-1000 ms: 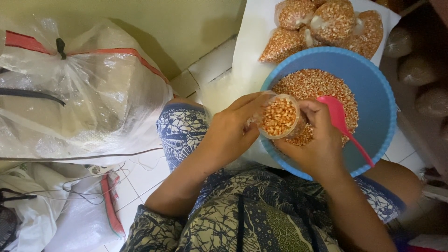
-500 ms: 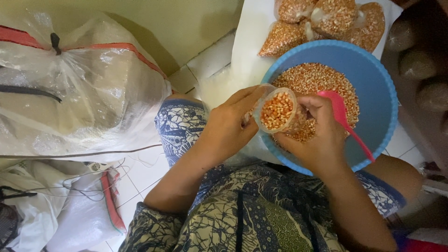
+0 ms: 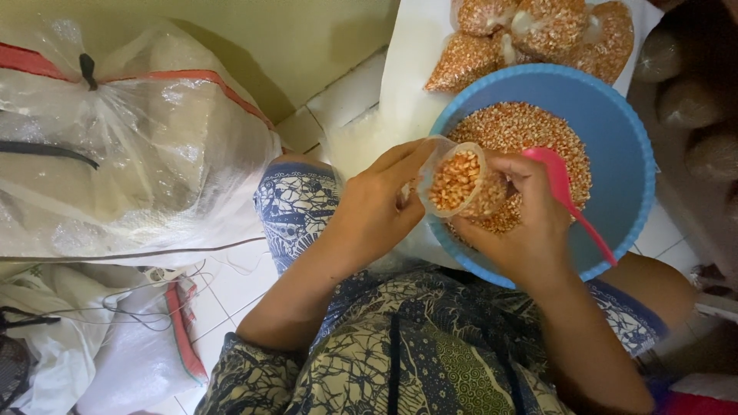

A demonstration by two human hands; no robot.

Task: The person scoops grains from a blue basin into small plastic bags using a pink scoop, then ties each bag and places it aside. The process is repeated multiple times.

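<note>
We hold a small clear bag (image 3: 459, 184) of corn over the blue bowl (image 3: 615, 131). Our left hand (image 3: 377, 207) and right hand (image 3: 523, 223) have their fingers closed around the bag. A pink scoop (image 3: 565, 192) lies in the bowl.

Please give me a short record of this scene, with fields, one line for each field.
Left hand: holds the rim of a small clear plastic bag of orange-yellow kernels.
Right hand: fingers grip the bag's other side and a pink plastic scoop.
Under the hands: round blue plastic basin with loose kernels.
Behind the basin: filled clear packets of kernels on a white sheet.
Left side: large clear plastic sack.
</note>
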